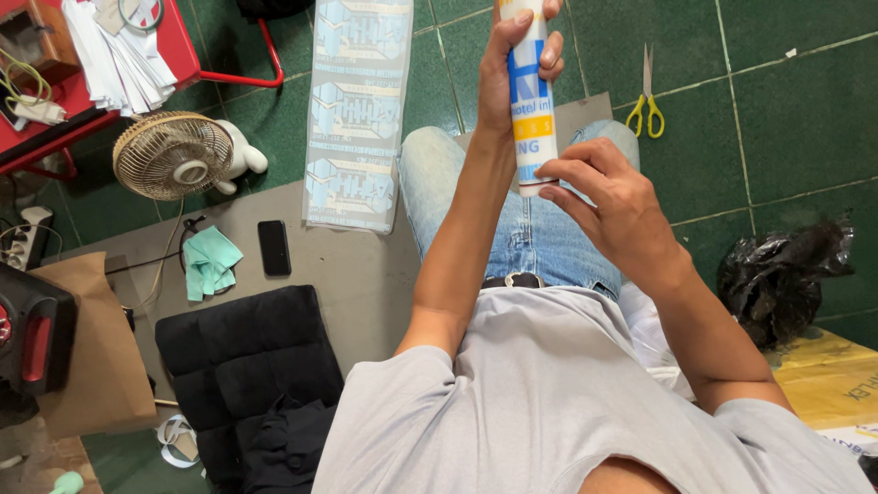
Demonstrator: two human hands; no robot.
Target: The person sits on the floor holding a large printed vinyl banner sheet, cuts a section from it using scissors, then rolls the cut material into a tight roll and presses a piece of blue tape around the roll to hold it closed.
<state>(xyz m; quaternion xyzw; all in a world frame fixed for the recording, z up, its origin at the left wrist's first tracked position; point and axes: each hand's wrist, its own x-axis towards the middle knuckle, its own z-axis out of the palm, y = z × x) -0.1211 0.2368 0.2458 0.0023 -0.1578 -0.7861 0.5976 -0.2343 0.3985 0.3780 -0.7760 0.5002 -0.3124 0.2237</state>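
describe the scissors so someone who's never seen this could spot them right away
Start at the green tiled floor, upper right, beyond the person's knees. The scissors lie there alone on a tile, blades pointing away. Their bright yellow handles set them apart from the crumpled black plastic bag nearer the person.

We're looking down at what seems a small home workshop, with the work done on the floor. We see green floor tiles [805, 110], a grey mat [366, 274], a long strip of printed labels [355, 110], yellow-handled scissors [647, 101], a small desk fan [174, 155], a black seat cushion [247, 357], and a red worktop [174, 41] stacked with papers [114, 55].
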